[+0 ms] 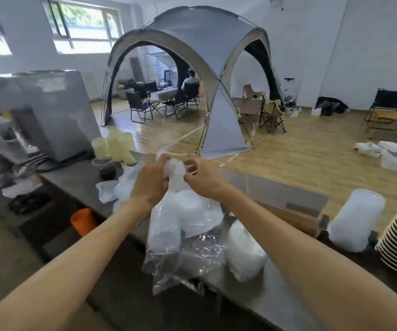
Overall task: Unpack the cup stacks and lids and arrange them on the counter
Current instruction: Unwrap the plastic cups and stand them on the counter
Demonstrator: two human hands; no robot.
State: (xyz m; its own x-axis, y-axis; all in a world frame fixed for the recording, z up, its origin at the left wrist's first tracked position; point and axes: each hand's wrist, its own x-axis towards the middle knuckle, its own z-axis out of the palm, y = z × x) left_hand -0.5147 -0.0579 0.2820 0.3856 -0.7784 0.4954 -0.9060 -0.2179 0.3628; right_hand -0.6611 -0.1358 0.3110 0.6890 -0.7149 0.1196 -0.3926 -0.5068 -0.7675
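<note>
Both hands work at the gathered top of a clear plastic bag (180,225) held up over the middle of the bench (264,295). The left hand (149,180) grips the bunched neck, and the right hand (202,175) pinches at the knot beside it. The bag is not open yet, and the white cup stacks sit inside it. Another wrapped stack (245,254) lies on the bench just right of the bag, and a tall stack of lids (357,218) stands further right. Pale cups (114,146) stand at the far left. Most of the unpacking seems left to do.
</note>
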